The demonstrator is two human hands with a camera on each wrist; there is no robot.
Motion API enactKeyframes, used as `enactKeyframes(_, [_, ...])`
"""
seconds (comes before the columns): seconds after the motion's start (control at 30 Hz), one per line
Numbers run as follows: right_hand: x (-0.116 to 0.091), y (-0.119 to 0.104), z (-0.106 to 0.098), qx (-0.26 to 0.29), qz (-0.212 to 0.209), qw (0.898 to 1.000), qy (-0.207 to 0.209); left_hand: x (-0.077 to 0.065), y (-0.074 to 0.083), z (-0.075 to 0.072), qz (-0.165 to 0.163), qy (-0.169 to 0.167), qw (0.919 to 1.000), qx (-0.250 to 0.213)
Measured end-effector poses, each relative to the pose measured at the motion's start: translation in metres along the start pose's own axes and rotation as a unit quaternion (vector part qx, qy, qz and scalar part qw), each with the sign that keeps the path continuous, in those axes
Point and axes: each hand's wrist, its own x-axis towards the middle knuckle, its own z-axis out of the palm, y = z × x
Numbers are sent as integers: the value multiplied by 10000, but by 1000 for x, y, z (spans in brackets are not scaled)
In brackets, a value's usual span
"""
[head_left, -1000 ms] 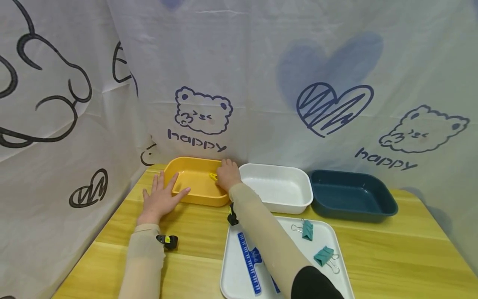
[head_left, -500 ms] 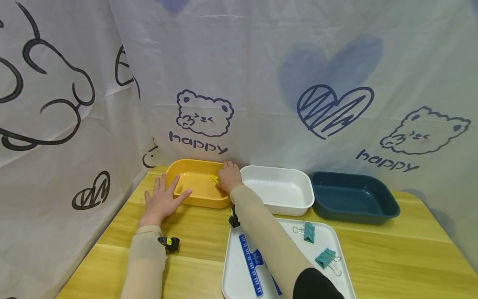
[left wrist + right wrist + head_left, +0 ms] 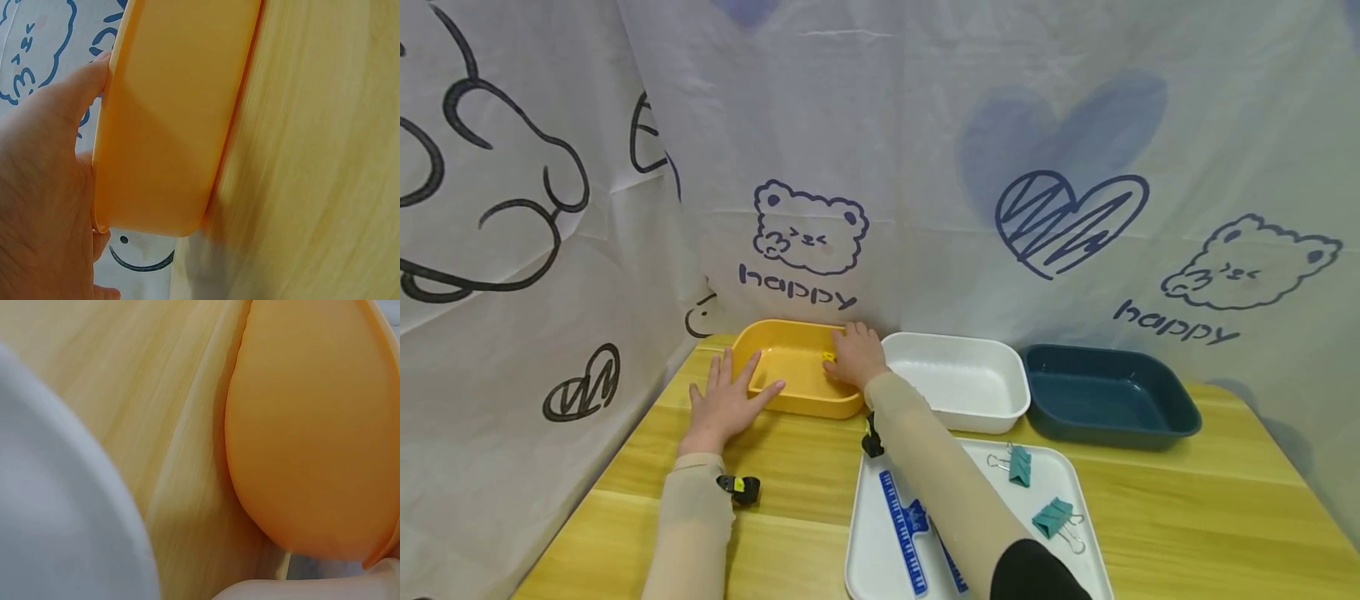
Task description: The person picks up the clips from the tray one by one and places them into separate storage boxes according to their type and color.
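Fingers [image 3: 749, 368] wide, left hand [image 3: 721, 410] touches the near left corner of the rounded yellow plastic tub [image 3: 808, 405]; can't tell if right hand [image 3: 859, 355] holds a small yellow thing [image 3: 829, 357].

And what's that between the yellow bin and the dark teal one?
A white bin: the head view shows it standing between the yellow bin and the dark teal bin.

From here I have the left bin [image 3: 797, 360] and the right bin [image 3: 1112, 396] flanking the middle bin [image 3: 958, 385] on the desk [image 3: 1157, 508]. Behind the middle bin hangs a cloth [image 3: 925, 275]; before it lies a tray [image 3: 1049, 475] bearing a ruler [image 3: 903, 533] and two binder clips [image 3: 1053, 518].
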Motion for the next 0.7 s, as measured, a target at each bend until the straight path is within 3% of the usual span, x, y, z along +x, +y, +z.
enactKeyframes(0.33, [-2,3,-3,253,-197,9988,383,1,3,-1,-8,3,10000,44])
enactKeyframes(0.7, [-16,5,-9,157,-718,9952,639,0,1,0,-10,10,10000,46])
